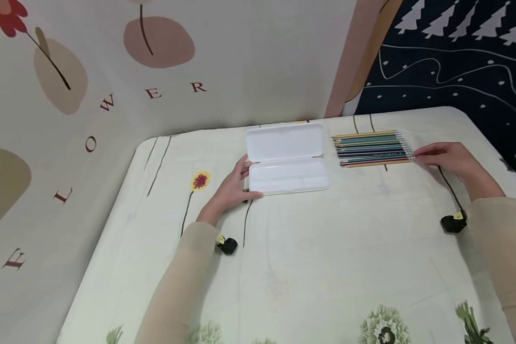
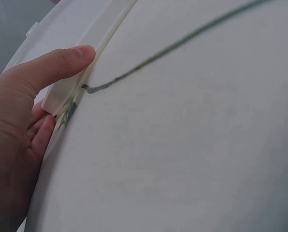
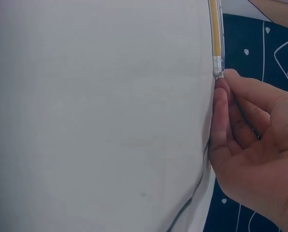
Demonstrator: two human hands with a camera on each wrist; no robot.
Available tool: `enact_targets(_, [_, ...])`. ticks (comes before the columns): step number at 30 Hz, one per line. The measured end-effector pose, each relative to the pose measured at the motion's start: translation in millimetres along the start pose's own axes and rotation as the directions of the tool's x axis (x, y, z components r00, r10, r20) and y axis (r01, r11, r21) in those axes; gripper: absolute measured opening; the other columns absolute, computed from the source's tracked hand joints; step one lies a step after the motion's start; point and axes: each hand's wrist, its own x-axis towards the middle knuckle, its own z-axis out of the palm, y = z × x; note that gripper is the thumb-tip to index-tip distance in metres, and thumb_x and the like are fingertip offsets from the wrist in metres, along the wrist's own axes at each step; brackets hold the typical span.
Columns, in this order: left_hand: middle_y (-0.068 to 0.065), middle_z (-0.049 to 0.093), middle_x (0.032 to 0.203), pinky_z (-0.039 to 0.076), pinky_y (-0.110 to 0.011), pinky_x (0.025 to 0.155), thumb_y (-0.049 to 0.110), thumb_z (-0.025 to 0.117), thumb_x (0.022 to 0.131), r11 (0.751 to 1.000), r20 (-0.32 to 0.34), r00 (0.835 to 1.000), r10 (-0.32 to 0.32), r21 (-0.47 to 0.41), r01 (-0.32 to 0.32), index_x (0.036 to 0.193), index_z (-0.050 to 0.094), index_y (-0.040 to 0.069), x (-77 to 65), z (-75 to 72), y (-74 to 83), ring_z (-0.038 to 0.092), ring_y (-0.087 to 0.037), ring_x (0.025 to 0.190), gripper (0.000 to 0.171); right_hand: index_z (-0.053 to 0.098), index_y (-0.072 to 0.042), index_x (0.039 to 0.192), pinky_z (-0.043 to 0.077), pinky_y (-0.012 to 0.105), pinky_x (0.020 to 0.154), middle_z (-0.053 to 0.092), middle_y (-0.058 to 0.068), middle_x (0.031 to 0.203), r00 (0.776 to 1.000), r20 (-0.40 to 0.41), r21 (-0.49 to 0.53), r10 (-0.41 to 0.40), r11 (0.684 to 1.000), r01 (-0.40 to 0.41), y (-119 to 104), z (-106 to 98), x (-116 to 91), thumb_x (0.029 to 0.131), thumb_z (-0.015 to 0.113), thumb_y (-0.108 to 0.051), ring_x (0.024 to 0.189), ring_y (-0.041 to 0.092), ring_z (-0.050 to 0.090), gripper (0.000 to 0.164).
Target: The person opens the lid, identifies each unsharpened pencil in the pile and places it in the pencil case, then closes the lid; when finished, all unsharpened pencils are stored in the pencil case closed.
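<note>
An unfolded white plastic case [image 1: 289, 177] lies on the cloth-covered table, its lid tipped back on the far side. My left hand [image 1: 231, 192] grips the case's left end, thumb [image 2: 66, 63] along the near rim and the other fingers curled by the left side. To the right of the case lies a flat row of pencils [image 1: 373, 149], with eraser ends pointing right. At those ends is my right hand [image 1: 451, 160]; its thumb and fingertips pinch the eraser end of a yellow pencil [image 3: 215, 36] on the near side of the row.
A pale tablecloth [image 1: 309, 258] with printed flowers covers the table. Behind it hangs a light cloth printed with letters [image 1: 152, 93], and a dark cloth with white trees [image 1: 451, 62] hangs at the right. Small black devices [image 1: 227, 246] sit at both wrists.
</note>
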Motion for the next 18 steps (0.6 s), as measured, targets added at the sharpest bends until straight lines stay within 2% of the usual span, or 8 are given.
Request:
enact_targets(3, [-0.007,0.036,0.157,0.029,-0.038,0.124,0.022,0.087,0.077,1.0,-0.001,1.0,-0.001,-0.003,0.001,0.161,0.005,0.016,-0.5,0.0,-0.3,0.037,-0.026,0.148,0.118,0.076,-0.031,0.109,0.04,0.027,0.083,0.057,-0.014,0.105,1.0,0.0,-0.005,-0.01,1.0,0.01,1.8,1.7,3.3,0.091,0.07,-0.044,0.106,0.018,0.046,0.023])
enact_targets(6, [-0.007,0.036,0.157,0.029,-0.039,0.124,0.022,0.087,0.077,1.0,-0.002,1.0,-0.003,-0.001,0.003,0.161,0.005,0.017,-0.3,0.1,-1.1,0.037,-0.026,0.148,0.118,0.076,-0.021,0.112,0.039,0.026,0.081,0.059,-0.007,0.107,1.0,-0.001,-0.014,-0.024,1.0,0.024,1.4,2.9,3.3,0.091,0.07,-0.041,0.106,0.023,0.045,0.029])
enact_targets(10, [-0.006,0.036,0.157,0.029,-0.039,0.124,0.023,0.087,0.077,1.0,-0.001,1.0,-0.006,0.001,0.006,0.161,0.004,0.017,-0.1,0.1,-1.3,0.036,-0.026,0.148,0.118,0.072,-0.008,0.118,0.041,0.019,0.073,0.06,0.013,0.118,0.999,0.005,-0.039,-0.05,0.998,0.05,-2.5,4.1,0.4,0.093,0.068,-0.035,0.105,0.026,0.045,0.037])
enact_targets(14, [-0.006,0.036,0.157,0.029,-0.038,0.124,0.022,0.087,0.077,1.0,0.0,1.0,-0.006,-0.001,0.006,0.161,0.004,0.017,-0.1,0.3,-1.3,0.036,-0.025,0.149,0.119,0.067,0.0,0.124,0.042,0.024,0.075,0.052,0.029,0.132,0.998,0.027,-0.076,-0.064,0.995,0.066,-6.1,5.0,-1.0,0.096,0.065,-0.034,0.107,0.03,0.045,0.044])
enact_targets(18, [-0.006,0.035,0.158,0.029,-0.038,0.124,0.022,0.087,0.077,1.0,0.0,1.0,-0.006,0.001,0.006,0.161,0.004,0.018,-0.1,0.7,-1.0,0.036,-0.025,0.149,0.118,0.062,0.003,0.128,0.043,0.025,0.073,0.05,0.031,0.134,0.998,0.036,-0.093,-0.056,0.994,0.059,-7.7,5.0,-0.7,0.098,0.06,-0.033,0.105,0.031,0.046,0.047])
